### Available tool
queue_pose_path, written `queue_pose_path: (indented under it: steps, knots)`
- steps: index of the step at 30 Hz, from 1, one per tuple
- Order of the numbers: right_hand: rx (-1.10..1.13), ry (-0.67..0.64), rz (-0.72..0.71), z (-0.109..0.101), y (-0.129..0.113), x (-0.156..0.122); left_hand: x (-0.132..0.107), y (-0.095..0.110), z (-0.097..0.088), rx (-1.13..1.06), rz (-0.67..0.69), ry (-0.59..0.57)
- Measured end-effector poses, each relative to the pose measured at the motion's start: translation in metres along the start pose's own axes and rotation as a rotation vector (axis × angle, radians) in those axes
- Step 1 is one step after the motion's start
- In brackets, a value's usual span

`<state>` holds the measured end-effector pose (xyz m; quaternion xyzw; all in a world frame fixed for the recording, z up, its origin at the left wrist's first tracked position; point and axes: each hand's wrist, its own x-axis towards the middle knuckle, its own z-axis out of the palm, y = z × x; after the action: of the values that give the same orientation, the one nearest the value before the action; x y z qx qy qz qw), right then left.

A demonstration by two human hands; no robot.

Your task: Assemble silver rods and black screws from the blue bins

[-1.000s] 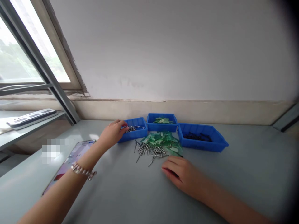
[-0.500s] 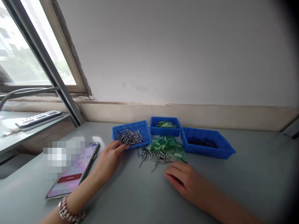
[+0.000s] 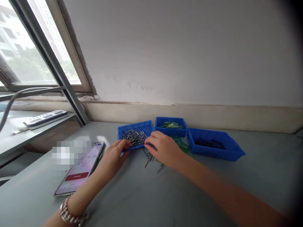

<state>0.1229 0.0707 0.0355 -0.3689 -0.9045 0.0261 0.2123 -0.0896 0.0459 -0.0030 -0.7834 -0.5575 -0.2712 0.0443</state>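
A blue bin [image 3: 136, 126] holds a heap of silver pop rivets [image 3: 134, 137]. My left hand [image 3: 115, 154] grips its near left rim, with the fingertips inside over the rivets and the thumb outside, below the rim. At the near right corner of the same bin, my right hand [image 3: 165, 148] has its fingers and thumb bent together; what lies between them is hidden. Under and beside that hand, more loose rivets [image 3: 148, 156] lie on the table. Green plastic pieces [image 3: 182, 145] show partly behind my right wrist.
Behind stands a small blue bin [image 3: 171, 132] with green pieces. To its right is a longer blue bin [image 3: 216, 154] with dark parts. A phone [image 3: 79, 170] lies left of my left forearm. A power strip [image 3: 46, 119] rests on the side shelf. The wall [image 3: 189, 63] closes off the back.
My right hand has moved left and away from me, from the table in front of the green pieces to the rivet bin's near right corner. My left hand stays at the rim.
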Motion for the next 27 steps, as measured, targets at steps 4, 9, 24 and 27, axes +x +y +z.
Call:
queue_pose_path:
  steps: [4,9,24,27]
  knots:
    - [-0.023,-0.063,0.063,0.017,-0.002,0.042,0.003,0.001,-0.005,-0.01,-0.051,-0.022]
    - [-0.016,-0.137,0.137,0.036,-0.001,0.059,0.003,0.002,-0.005,-0.007,-0.021,-0.026]
    - [0.085,0.168,0.252,-0.036,0.031,0.017,0.006,-0.009,-0.002,0.027,0.028,0.024]
    - [-0.03,0.285,0.396,-0.063,0.062,-0.015,0.008,-0.01,-0.005,0.03,0.013,0.003]
